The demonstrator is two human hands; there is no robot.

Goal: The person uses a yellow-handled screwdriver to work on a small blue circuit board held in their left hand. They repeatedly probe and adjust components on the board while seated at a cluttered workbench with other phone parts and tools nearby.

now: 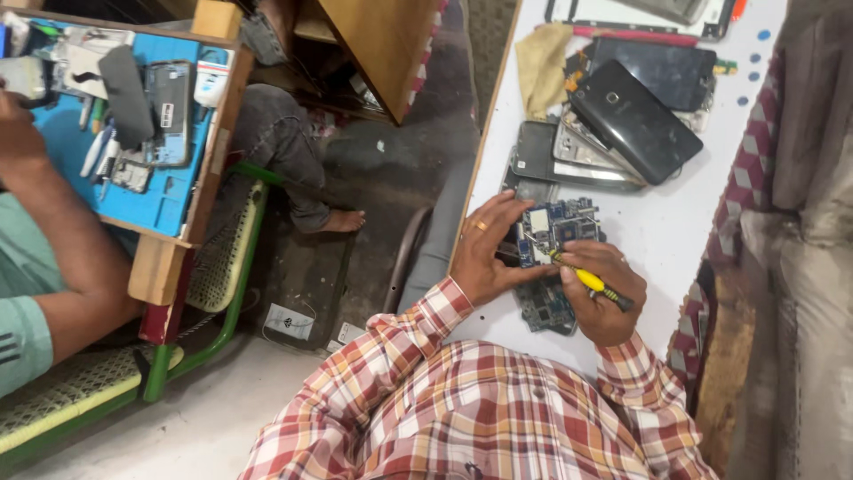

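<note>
While the left hand (487, 253) pins a blue circuit board (555, 229) on the white desk (675, 231), the right hand (606, 298) works a yellow screwdriver (589, 281) on it.
Head view: both grips clenched, left on board edge, right on screwdriver handle; board likely light, stiff, fragile, best held by edges; phone parts (622, 120) lie beyond.

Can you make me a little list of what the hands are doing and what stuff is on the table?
left hand: the left hand steadies a blue circuit board on the white table
right hand: the right hand holds a yellow-handled screwdriver, tip on the board
under the board: another dark circuit board
farther up the table: a pile of black phones and a tan cloth
nearby: another person's arm at a blue work mat
</note>
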